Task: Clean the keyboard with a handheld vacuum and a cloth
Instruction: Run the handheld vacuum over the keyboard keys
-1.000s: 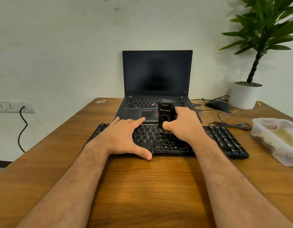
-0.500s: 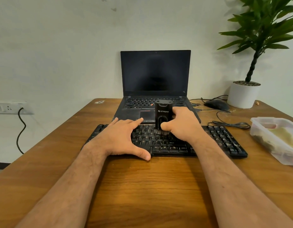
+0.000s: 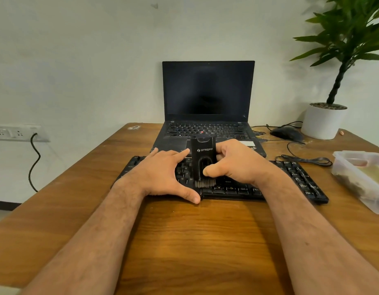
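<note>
A black keyboard [image 3: 295, 179] lies across the wooden desk [image 3: 184, 241] in front of the laptop. My right hand [image 3: 233, 162] grips a small black handheld vacuum [image 3: 203, 154] upright, its brush tip down on the keys near the keyboard's middle. My left hand [image 3: 161, 173] rests flat on the left half of the keyboard, fingers spread and thumb at the front edge. No cloth is in view.
An open black laptop [image 3: 207, 92] stands behind the keyboard. A mouse [image 3: 287, 134] and loose cable [image 3: 303, 160] lie at the back right beside a white plant pot [image 3: 322, 122]. A clear plastic container [image 3: 363, 177] sits at the right edge.
The vacuum in my right hand has slid a little to the left and nearer along the keys. My left hand has stayed on the keyboard.
</note>
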